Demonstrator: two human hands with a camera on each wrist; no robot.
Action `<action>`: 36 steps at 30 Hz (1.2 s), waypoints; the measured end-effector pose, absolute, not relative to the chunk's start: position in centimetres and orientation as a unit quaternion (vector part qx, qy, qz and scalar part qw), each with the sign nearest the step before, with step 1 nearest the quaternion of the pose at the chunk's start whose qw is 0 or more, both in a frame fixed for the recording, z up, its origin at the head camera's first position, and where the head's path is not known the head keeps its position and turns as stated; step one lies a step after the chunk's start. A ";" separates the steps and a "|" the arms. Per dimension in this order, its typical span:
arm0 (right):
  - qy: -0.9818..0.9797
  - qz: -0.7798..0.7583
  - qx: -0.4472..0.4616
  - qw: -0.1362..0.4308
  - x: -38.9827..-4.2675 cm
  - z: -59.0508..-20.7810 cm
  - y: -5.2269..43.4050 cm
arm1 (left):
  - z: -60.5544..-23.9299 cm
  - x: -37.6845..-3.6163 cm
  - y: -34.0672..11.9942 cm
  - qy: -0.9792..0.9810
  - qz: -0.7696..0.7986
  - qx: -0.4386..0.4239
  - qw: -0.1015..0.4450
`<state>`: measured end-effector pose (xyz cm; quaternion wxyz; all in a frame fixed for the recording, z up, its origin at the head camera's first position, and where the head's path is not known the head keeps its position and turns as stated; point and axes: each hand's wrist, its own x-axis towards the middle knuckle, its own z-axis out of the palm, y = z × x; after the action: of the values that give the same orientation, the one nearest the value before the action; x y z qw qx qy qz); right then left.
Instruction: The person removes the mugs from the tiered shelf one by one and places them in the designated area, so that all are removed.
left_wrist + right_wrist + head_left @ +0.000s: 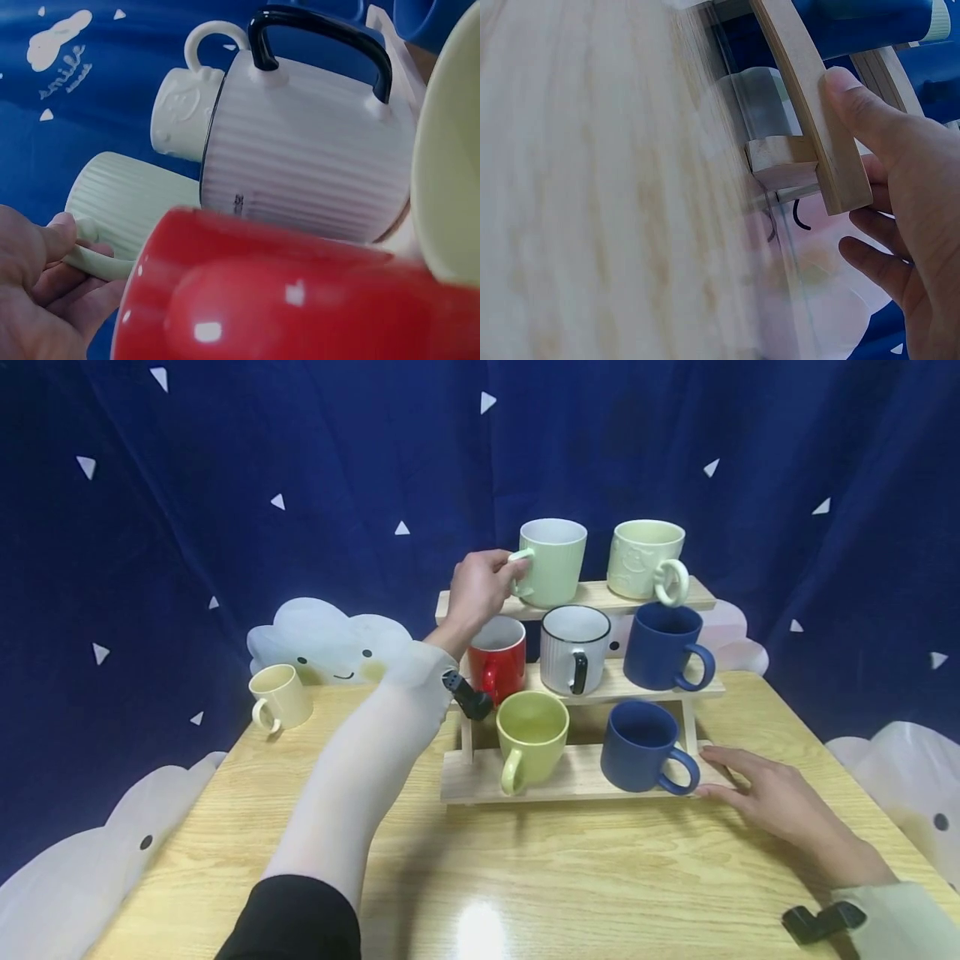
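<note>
A pale green ribbed mug [558,564] stands at the left of the top shelf. My left hand [480,585] pinches its handle between thumb and fingers, and the left wrist view shows this grip on the ribbed mug [127,202] from below. At the bottom shelf's right end, my right hand [776,797] holds the wooden rack [581,777]. In the right wrist view the thumb [844,81] lies on the board, with the fingers around its end. A dark blue mug [637,747] sits close to that hand. Under my left wrist is a red mug [506,660].
A cream embossed mug [633,560] shares the top shelf. The middle shelf also carries a white mug with black handle [566,652] and another blue mug [656,647]. Below stands a yellow-green mug [532,735]. A pale yellow mug [288,697] is at the table's far left.
</note>
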<state>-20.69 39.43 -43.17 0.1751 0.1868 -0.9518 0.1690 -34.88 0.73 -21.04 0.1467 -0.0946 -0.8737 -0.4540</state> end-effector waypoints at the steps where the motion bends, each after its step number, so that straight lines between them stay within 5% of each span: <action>1: -0.952 0.169 0.187 0.176 -20.7 -43.2 39.4 | -21.0 -34.8 0.5 -0.873 -0.453 -0.095 0.152; 36: -0.953 0.165 0.187 0.174 -21.1 -43.3 39.5 | -22.2 -31.7 -10.8 -0.803 -0.527 -0.051 0.275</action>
<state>-21.09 39.55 -43.33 0.1743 0.1867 -0.9526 0.1654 -31.73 -10.75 -22.19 0.2746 -0.0512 -0.8027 -0.5269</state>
